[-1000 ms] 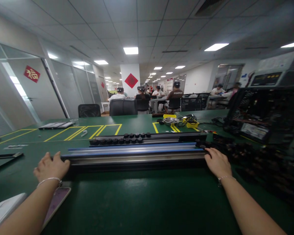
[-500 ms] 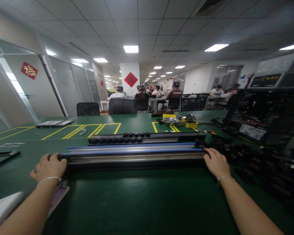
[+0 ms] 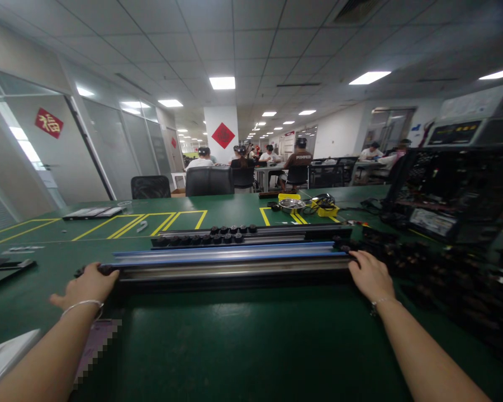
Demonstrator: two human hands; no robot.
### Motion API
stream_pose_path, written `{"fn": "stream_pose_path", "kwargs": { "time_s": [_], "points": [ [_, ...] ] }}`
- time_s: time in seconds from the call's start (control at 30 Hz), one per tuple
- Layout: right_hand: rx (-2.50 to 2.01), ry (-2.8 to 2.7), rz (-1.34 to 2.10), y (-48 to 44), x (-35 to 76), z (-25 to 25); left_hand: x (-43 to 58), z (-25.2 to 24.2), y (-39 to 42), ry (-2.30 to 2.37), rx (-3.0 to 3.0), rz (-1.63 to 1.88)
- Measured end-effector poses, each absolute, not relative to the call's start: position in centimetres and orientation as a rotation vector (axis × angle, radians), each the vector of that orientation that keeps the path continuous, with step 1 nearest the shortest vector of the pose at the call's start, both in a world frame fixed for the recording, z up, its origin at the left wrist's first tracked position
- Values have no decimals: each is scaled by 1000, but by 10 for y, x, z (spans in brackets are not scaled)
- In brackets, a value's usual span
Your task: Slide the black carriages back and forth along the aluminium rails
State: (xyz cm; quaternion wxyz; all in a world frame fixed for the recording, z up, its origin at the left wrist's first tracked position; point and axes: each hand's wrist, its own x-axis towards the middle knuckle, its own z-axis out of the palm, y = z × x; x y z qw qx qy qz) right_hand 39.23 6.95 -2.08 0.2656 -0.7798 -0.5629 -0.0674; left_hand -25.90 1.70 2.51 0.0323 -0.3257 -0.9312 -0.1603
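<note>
Well apart, left hand point(image 3: 86, 289), right hand point(image 3: 371, 276), rail point(image 3: 235, 272) between

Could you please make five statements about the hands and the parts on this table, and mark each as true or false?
1. The left hand is at the left end of the dark front rail. True.
2. The right hand is over the metal bowl. False: the right hand is at the right end of the dark front rail; the metal bowl stands farther back.
3. The blue-edged strip lies just beyond the dark front rail. True.
4. The round black knobs lie nearer to the person than the dark front rail. False: they stand beyond the blue-edged strip.
5. The table is green with yellow lines. True.
</note>
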Motion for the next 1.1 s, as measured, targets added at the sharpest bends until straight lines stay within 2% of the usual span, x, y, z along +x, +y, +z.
{"fn": "stream_pose_path", "kwargs": {
  "time_s": [0.67, 1.1],
  "points": [
    [-2118, -1500, -162, 62, 384, -13, -263, 21, 26, -2912, -1123, -525],
    [-2086, -1496, -179, 64, 386, -17, -241, 35, 20, -2881, -1175, -482]
  ]
}}
